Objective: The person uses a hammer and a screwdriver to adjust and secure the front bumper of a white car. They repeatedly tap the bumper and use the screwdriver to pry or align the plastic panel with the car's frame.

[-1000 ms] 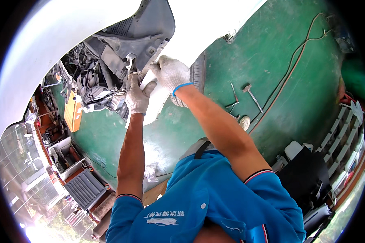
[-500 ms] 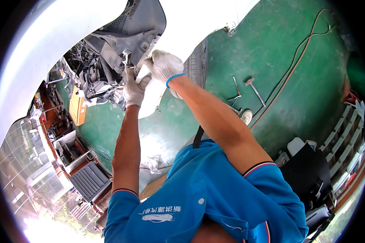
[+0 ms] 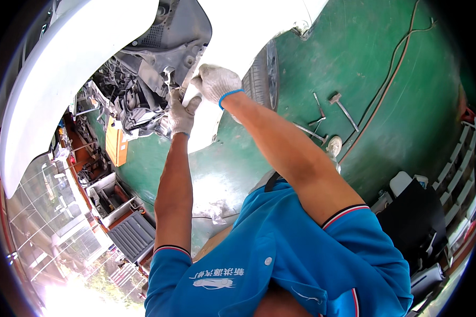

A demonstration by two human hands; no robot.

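Note:
My left hand [image 3: 182,113], in a grey knit glove, is closed round a silver wrench [image 3: 168,74] whose head points up among the engine parts [image 3: 137,90]. Its thumb lies beside the edge of the white fender [image 3: 262,24]. Just above and right of it, my right hand [image 3: 216,83], gloved with a blue cuff, is curled closed against that fender edge; what its fingertips hold is hidden. A large white curved panel [image 3: 53,68] fills the upper left. A tyre [image 3: 260,79] shows under the fender, to the right of my right hand.
On the green floor lie a hammer [image 3: 345,111], several smaller tools [image 3: 318,113] and long hoses [image 3: 386,79]. An orange box [image 3: 116,142], a metal bin [image 3: 108,206] and a grey ribbed lid [image 3: 132,235] are at the left. A black panel [image 3: 407,216] and slatted rack [image 3: 452,185] stand right.
The whole view has shifted slightly, with the car and both forearms sitting a little higher in the picture. Both hands keep much the same grip and place on the car.

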